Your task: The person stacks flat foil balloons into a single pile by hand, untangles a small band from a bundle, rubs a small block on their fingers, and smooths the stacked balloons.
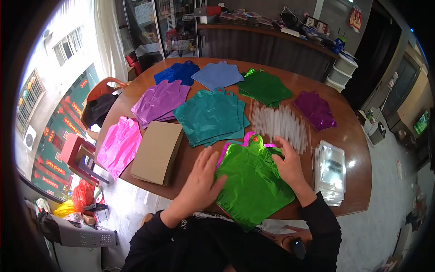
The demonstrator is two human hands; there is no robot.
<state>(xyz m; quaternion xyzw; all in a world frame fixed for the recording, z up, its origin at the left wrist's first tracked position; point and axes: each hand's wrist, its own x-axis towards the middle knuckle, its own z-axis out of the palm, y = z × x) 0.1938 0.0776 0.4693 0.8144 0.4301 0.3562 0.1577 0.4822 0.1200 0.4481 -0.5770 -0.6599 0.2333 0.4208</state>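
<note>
A shiny green foil sheet lies at the table's front edge, with magenta foil showing along its upper edge. My left hand is at the sheet's left side, fingers extended and apart, holding nothing. On the sheet's upper right rests my right hand, its fingers spread and nothing gripped. Behind the sheet is a stack of teal foil sheets. A brown cardboard stack stands left of my left hand. Thin clear sticks lie behind my right hand, and clear plastic packets are to its right.
Around the wooden table lie pink, purple, dark blue, light blue, dark green and dark magenta foil stacks. A chair stands at the left; white drawers stand behind.
</note>
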